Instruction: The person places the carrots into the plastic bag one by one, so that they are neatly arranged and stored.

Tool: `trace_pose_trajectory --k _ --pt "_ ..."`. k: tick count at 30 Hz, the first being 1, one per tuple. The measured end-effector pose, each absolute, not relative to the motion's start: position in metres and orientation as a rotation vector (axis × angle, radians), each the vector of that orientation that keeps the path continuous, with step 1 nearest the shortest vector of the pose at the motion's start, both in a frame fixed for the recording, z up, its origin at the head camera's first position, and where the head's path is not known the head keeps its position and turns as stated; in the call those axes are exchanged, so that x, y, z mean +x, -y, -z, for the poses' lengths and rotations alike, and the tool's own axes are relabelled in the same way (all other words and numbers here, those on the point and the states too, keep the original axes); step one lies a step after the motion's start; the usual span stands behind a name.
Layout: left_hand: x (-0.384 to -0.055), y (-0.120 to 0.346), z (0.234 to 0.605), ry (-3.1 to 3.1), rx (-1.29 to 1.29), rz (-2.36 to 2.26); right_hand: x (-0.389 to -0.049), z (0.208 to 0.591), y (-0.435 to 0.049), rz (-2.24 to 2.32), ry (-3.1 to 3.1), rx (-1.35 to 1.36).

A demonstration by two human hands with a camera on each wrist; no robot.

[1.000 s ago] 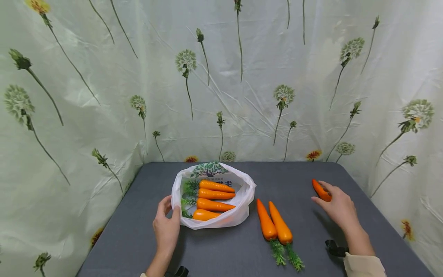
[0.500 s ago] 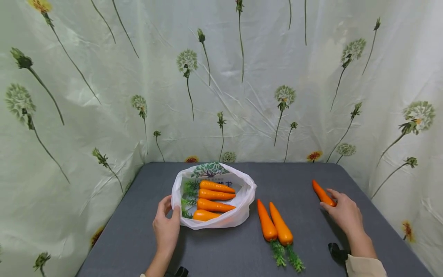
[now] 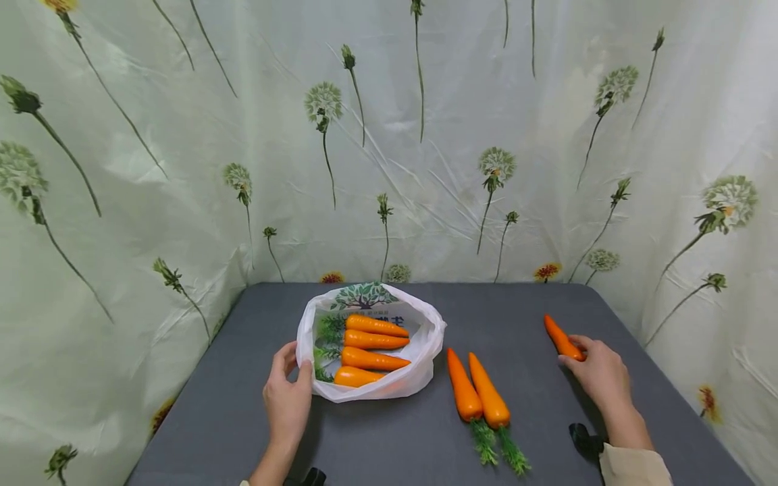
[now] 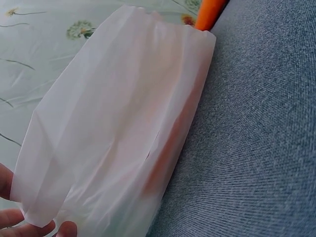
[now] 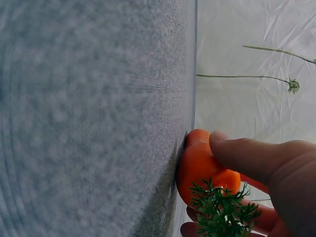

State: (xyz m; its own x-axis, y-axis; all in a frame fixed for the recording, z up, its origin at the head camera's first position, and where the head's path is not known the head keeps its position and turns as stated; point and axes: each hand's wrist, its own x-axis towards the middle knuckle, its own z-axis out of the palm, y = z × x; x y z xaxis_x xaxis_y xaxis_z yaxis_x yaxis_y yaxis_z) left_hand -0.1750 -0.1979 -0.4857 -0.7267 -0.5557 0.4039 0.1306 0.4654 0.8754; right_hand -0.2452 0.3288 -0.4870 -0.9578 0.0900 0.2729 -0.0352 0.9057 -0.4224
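Observation:
In the head view a white plastic bag point(image 3: 428, 351) lies with its mouth towards me. Several orange carrots point(image 3: 377, 341) with green tops are inside it, side by side. My left hand point(image 3: 288, 398) pinches the bag's left rim; in the left wrist view the fingertips point(image 4: 34, 229) sit at the lower edge of the bag point(image 4: 113, 113). Over at the right, my right hand point(image 3: 602, 378) grips another carrot point(image 3: 560, 337) near its thick end. The right wrist view shows the thumb point(image 5: 247, 153) on that carrot point(image 5: 200, 170), close against the table, its leafy top point(image 5: 222, 212) hanging by the fingers.
Two more carrots point(image 3: 464, 391) lie side by side between the bag and my right hand, leaves towards me. Everything rests on a dark grey cloth-covered table point(image 3: 377, 445). A pale curtain point(image 3: 425, 169) with dandelion prints hangs behind it and at the sides.
My right hand has moved back along the carrot towards its leafy end, so more of the orange shows. The left hand and the bag stay as they were; the view has shifted slightly.

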Motion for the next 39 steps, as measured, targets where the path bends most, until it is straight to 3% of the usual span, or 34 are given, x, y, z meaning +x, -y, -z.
trace_pose_trajectory --k 39 --pt "-0.171 0.2 0.483 2.064 0.363 1.276 -0.245 0.491 -0.33 -0.66 2.761 -0.126"
